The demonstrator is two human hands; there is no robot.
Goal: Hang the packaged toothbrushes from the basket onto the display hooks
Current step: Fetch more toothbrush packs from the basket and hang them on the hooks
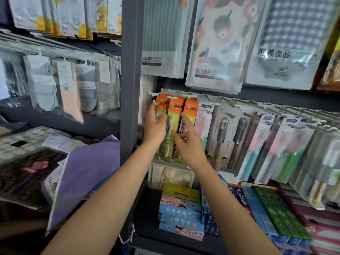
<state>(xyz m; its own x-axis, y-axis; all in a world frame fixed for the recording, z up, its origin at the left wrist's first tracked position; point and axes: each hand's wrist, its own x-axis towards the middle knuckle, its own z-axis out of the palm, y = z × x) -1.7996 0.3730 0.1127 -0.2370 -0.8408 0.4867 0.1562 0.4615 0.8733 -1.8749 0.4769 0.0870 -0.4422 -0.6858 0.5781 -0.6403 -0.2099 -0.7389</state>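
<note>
Several orange-topped toothbrush packs hang on white display hooks at the left end of the rack. My left hand grips the leftmost orange pack just below a hook tip. My right hand is beside it, its index finger stretched straight up and touching the right orange pack; its other fingers are loosely bent and hold nothing. No basket shows in the head view.
More toothbrush packs hang along the hooks to the right. Toothpaste boxes lie on the shelf below. A grey upright post stands left of the rack, with a purple cloth and socks beyond it.
</note>
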